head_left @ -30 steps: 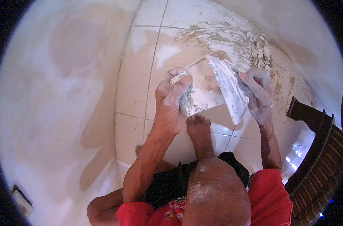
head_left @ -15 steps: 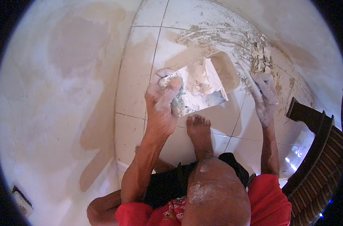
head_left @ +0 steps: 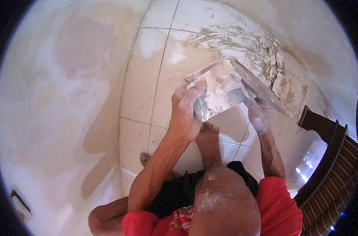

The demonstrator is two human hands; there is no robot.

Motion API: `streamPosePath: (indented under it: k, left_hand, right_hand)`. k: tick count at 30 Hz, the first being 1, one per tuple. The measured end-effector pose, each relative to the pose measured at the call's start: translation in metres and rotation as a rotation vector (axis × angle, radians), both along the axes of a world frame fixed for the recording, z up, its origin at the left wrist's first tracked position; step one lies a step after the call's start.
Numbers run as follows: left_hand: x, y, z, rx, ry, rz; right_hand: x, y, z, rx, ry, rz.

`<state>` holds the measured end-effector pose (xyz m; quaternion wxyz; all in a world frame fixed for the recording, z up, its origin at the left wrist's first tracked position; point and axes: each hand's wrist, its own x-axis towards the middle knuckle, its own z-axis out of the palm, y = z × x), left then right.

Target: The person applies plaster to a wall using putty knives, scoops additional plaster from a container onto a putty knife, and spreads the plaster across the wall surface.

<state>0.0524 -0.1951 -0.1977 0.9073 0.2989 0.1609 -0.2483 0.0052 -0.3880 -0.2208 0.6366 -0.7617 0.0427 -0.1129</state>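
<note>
My left hand [head_left: 186,106] is closed on the near left end of a flat, plaster-caked board [head_left: 203,109], its thumb lying across the top. A mound of wet whitish plaster [head_left: 223,80] covers much of the board's face. My right hand [head_left: 260,118], dusted white, is closed beneath a long grey plastering trowel [head_left: 261,84]; the blade hides part of the fingers and the handle. The trowel's blade slants along the board's right edge and meets the plaster there.
Broken plaster chips [head_left: 280,84] lie by the far right wall, beside smeared plaster on the tiled floor [head_left: 141,102]. My bare foot [head_left: 207,139] stands below the board. Dark slatted furniture [head_left: 328,157] is at the right. A wall fitting [head_left: 21,208] is at lower left.
My right hand has swung the trowel left and turned it, bringing its blade to the board's edge. My left hand has shifted the board slightly right.
</note>
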Motion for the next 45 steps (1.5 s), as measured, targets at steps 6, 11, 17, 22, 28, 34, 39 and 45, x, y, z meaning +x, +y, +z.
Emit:
streamPosePath:
  k: [6, 11, 17, 22, 28, 34, 39, 45]
  left_hand:
    - [-0.002, -0.001, -0.001, 0.073, -0.033, 0.057]
    - [-0.002, 0.003, 0.009, 0.202, -0.089, 0.072]
    - [-0.001, 0.003, 0.018, 0.406, -0.232, 0.102]
    - [0.005, 0.015, 0.019, 0.711, -0.409, 0.005]
    - [0.007, 0.012, -0.001, 0.366, -0.196, 0.005]
    - [0.008, 0.011, -0.007, 0.253, -0.142, -0.014]
    - [0.006, 0.011, -0.009, 0.228, -0.115, 0.048]
    - [0.005, 0.012, -0.015, 0.162, -0.199, 0.041]
  right_hand:
    - [0.010, -0.009, -0.005, -0.442, -0.206, 0.077]
    - [0.011, -0.009, -0.011, -0.509, -0.229, 0.010]
    - [0.007, -0.030, -0.027, -0.683, -0.149, -0.027]
    - [0.001, -0.040, -0.007, -0.618, 0.020, -0.049]
    - [0.008, -0.039, 0.029, 0.484, 0.253, 0.210]
    - [0.013, -0.030, 0.027, 0.531, 0.483, 0.438]
    - [0.007, -0.037, 0.007, 0.625, 0.542, 0.388]
    - [-0.010, -0.038, 0.002, 0.307, 0.443, 0.090]
